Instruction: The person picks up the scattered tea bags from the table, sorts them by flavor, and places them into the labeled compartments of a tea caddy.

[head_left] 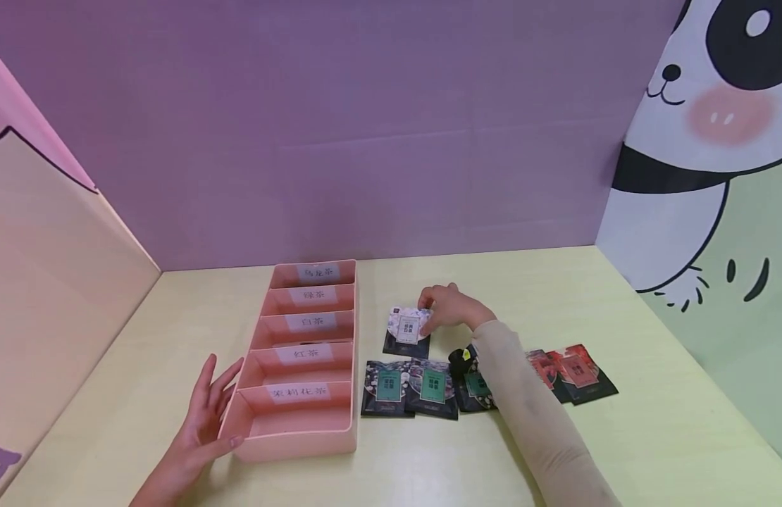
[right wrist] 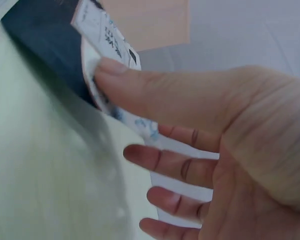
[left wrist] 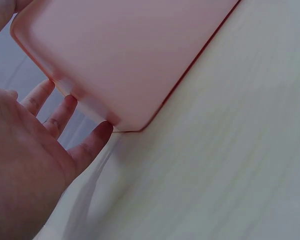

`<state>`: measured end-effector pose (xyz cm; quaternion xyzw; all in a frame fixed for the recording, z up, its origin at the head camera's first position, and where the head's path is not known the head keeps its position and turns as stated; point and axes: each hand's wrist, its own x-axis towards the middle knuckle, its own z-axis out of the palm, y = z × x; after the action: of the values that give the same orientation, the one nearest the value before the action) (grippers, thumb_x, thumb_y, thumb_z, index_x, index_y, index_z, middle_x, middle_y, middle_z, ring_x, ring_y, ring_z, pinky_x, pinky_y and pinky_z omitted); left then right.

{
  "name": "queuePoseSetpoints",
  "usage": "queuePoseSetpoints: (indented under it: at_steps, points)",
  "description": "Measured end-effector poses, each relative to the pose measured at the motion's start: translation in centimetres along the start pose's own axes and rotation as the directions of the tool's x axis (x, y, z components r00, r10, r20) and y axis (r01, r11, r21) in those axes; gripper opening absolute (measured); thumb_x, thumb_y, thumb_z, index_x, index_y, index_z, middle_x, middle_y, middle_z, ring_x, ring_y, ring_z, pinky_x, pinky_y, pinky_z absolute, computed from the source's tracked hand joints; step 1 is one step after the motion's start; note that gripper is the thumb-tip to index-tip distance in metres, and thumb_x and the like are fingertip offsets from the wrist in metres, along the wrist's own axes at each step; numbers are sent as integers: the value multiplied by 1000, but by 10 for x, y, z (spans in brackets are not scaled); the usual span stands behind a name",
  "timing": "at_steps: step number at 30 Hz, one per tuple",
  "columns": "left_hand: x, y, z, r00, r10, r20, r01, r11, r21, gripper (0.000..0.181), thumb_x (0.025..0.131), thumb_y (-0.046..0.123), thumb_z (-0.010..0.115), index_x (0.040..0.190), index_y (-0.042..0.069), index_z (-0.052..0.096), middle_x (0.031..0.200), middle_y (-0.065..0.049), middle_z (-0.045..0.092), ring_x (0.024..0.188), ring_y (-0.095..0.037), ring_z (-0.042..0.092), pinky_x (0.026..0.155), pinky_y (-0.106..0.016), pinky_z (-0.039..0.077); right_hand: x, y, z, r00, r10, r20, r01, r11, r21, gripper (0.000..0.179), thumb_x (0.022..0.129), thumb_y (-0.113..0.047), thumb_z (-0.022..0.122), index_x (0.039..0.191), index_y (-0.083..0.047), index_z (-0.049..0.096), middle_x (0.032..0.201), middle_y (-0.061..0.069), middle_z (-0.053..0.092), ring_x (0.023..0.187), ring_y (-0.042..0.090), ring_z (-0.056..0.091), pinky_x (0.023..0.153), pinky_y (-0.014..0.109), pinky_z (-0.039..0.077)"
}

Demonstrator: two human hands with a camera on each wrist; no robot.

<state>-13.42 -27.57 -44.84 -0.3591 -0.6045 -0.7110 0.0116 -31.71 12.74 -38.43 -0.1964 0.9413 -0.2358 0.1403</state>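
At its right edge, a tea sachet point(head_left: 406, 331) with a pale floral top and black bottom is pinched by my right hand point(head_left: 452, 308). In the right wrist view, the thumb point(right wrist: 121, 82) lies on the sachet's printed front, with the index fingertip hidden behind it. A long pink divided box point(head_left: 302, 442) with labelled compartments stands left of the sachets. My left hand point(head_left: 197, 429) touches the box's near-left corner, its fingers nearly straight; in the left wrist view several fingertips point(left wrist: 102, 131) meet the box's wall.
Closer to me lie green-labelled sachets point(head_left: 387, 389), some partly under the right sleeve point(head_left: 537, 408). Red sachets point(head_left: 581, 373) overlap at the right. A small black object point(head_left: 459, 362) sits by the sleeve. A purple wall point(head_left: 378, 141) closes off the table's back.
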Motion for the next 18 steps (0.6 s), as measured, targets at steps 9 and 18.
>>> queuePoseSetpoints:
  at_steps: [9, 18]
  points:
    - [4, 2, 0, 1000, 10, 24, -9, 1000, -12, 105, 87, -25, 49, 157, 14, -19, 164, 1, 16, 144, -8, 26, 109, -20, 31, -2, 5, -14, 997, -56, -59, 69, 968, 240, 19, 89, -1, 72, 106, 1, 65, 103, 12, 65, 91, 25, 60, 74, 33, 55]
    - [2, 3, 0, 1000, 8, 26, -7, 999, -34, 106, 85, -28, 47, 157, 15, -20, 165, 1, 15, 145, -8, 26, 108, -21, 34, -11, -1, -24, 987, -72, -145, 110, 953, 281, 18, 90, 4, 67, 107, 4, 70, 101, 16, 71, 77, 22, 67, 69, 32, 59]
